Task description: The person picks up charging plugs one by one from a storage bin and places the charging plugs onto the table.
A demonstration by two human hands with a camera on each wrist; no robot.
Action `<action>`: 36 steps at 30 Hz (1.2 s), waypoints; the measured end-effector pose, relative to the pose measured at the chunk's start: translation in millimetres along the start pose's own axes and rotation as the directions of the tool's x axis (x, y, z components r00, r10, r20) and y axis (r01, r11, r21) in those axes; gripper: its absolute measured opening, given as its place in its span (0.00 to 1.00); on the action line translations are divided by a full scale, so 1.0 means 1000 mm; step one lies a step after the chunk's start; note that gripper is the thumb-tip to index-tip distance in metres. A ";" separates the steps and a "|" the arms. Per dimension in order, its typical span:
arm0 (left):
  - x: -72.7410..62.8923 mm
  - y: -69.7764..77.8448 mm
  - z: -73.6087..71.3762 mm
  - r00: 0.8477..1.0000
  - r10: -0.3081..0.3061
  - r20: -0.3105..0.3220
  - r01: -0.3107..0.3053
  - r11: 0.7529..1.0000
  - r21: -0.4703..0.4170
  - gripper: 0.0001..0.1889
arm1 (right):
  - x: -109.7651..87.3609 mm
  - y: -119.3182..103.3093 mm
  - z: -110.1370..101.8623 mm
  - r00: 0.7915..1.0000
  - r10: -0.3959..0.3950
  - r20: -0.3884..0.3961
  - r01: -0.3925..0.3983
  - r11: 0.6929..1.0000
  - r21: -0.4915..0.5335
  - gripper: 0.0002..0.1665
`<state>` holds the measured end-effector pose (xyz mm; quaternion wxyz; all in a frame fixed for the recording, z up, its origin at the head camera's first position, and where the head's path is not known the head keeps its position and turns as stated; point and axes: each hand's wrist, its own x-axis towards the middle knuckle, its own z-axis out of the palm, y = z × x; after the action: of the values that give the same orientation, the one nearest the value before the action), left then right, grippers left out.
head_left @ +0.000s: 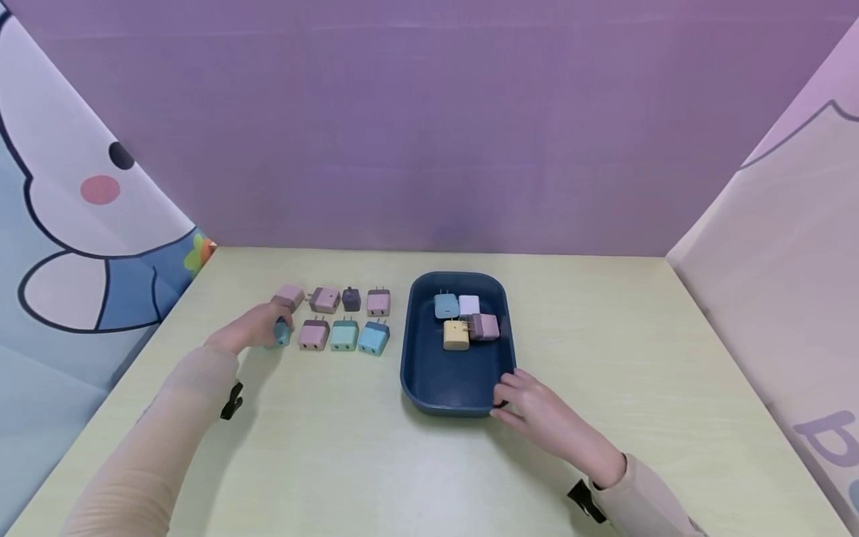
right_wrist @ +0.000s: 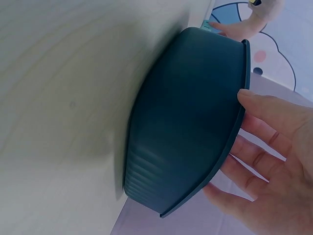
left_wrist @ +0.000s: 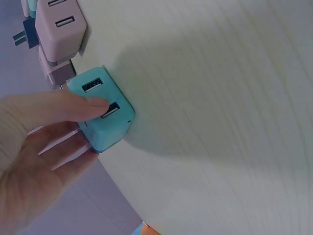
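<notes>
My left hand (head_left: pixel 256 327) pinches a teal USB wall charger (left_wrist: pixel 105 110), its thumb over one of the two ports on the charger's end face. Right beside it in the head view lie a pink charger (head_left: pixel 288 296) and another pink-and-mauve charger (head_left: pixel 313 335). At the near right corner of a dark blue tray (head_left: pixel 429 380), my right hand (head_left: pixel 537 414) grips the rim, as the right wrist view also shows, with the thumb (right_wrist: pixel 252 98) at the rim's edge. Inside the tray are a blue charger (head_left: pixel 446 305), a white one (head_left: pixel 468 305), a yellow one (head_left: pixel 455 335) and a pink-and-mauve one (head_left: pixel 486 327).
Two rows of chargers stand left of the tray, among them a dark purple one (head_left: pixel 351 299), a mint green one (head_left: pixel 344 335) and a light blue one (head_left: pixel 373 338). A purple backdrop (head_left: pixel 443 134) rises behind the table (head_left: pixel 604 335), with printed cloth panels at both sides.
</notes>
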<state>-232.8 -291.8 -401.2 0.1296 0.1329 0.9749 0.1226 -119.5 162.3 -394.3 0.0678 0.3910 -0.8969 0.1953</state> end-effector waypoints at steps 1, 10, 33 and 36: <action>0.000 0.000 0.000 1.000 0.003 -0.004 -0.003 1.000 0.002 0.16 | 0.000 0.000 0.000 1.000 0.001 0.002 -0.001 1.000 0.001 0.06; -0.002 0.000 0.000 1.000 0.010 -0.002 -0.010 1.000 -0.006 0.15 | -0.001 0.000 0.001 1.000 -0.006 -0.006 0.006 1.000 -0.002 0.06; -0.006 0.040 -0.024 0.999 0.052 0.004 -0.052 0.997 -0.062 0.15 | -0.001 0.002 0.002 1.000 -0.013 -0.019 0.013 1.000 0.003 0.06; -0.005 0.047 -0.026 0.996 0.082 -0.016 -0.083 0.995 -0.058 0.14 | -0.001 0.002 0.002 1.000 -0.021 -0.021 0.021 1.000 0.003 0.06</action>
<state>-224.8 -254.3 -363.3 0.1218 0.1686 0.9654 0.1572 -120.1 163.6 -396.7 0.0785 0.3983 -0.8916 0.2004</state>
